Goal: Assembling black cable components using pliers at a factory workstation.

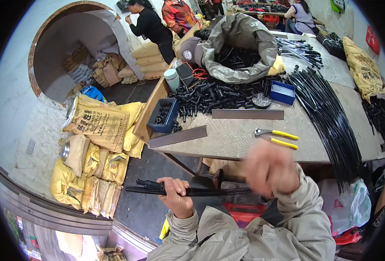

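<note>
My left hand (176, 196) is closed around a bundle of thin black rods (220, 191), held level in front of my lap. A black tubular fitting (148, 184) sticks out beyond the fist at the left end of the bundle. My right hand (270, 170) is smeared by motion above the right end of the rods, so its fingers and anything in them cannot be made out. Just beyond it, yellow-handled pincers (284, 135) lie on the worktable (231, 145).
Black plastic fittings (214, 98) are heaped across the table below a grey sack (240, 74). A blue bin (163, 115) and blue box (283, 93) flank the heap. Long black rods (327, 126) overhang the right edge. Yellow sacks (101, 126) are stacked left; other people work behind.
</note>
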Tool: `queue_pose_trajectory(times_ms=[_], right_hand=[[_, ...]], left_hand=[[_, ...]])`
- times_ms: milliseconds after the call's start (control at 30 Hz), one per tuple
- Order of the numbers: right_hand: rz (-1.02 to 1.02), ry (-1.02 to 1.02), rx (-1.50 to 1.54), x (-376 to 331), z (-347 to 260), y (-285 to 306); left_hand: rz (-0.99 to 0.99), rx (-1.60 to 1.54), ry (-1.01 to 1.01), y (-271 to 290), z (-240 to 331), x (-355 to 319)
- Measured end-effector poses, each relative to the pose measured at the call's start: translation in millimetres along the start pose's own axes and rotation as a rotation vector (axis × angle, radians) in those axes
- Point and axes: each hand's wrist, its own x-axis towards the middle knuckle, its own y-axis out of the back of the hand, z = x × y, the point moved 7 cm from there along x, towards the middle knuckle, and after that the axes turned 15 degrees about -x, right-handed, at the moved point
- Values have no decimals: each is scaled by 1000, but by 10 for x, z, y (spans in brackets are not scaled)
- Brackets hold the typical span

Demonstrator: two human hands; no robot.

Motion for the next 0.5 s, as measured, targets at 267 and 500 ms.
queue_pose_trajectory(times_ms=[267, 500], right_hand=[[-232, -751, -367, -1770, 1699, -894], [813, -241, -120, -1627, 834, -26]], left_hand=[[-14, -246, 52, 126, 14, 271], [318, -640, 424, 555, -669, 125]])
